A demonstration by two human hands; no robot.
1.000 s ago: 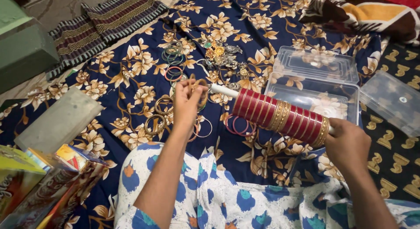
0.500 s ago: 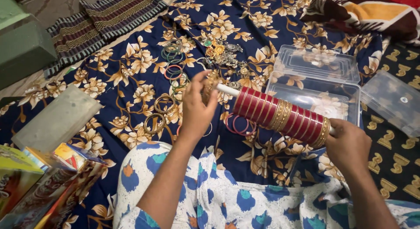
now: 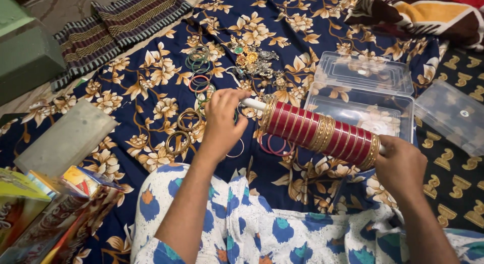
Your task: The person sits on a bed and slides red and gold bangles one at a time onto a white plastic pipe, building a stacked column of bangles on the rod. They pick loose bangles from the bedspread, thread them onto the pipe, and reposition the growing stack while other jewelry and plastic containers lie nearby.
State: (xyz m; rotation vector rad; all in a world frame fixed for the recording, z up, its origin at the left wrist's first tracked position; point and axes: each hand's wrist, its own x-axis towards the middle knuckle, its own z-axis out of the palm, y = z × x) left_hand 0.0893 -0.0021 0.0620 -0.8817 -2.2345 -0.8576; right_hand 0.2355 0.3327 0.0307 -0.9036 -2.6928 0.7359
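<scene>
Bangles [image 3: 318, 132] — red and gold — fill a white rod that my right hand [image 3: 401, 168] grips at one end; my left hand [image 3: 222, 120] pinches the other (above the floral cloth [image 3: 151, 92]).

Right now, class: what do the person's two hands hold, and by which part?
Both hold one white rod stacked with red and gold bangles. The left hand grips the bare end at its left tip; the right hand grips the opposite end.

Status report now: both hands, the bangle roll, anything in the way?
Left hand grips white rod end. Right hand holds other end. Bangle roll in air, level between hands. Loose bangles lie below; nothing blocks.
</scene>
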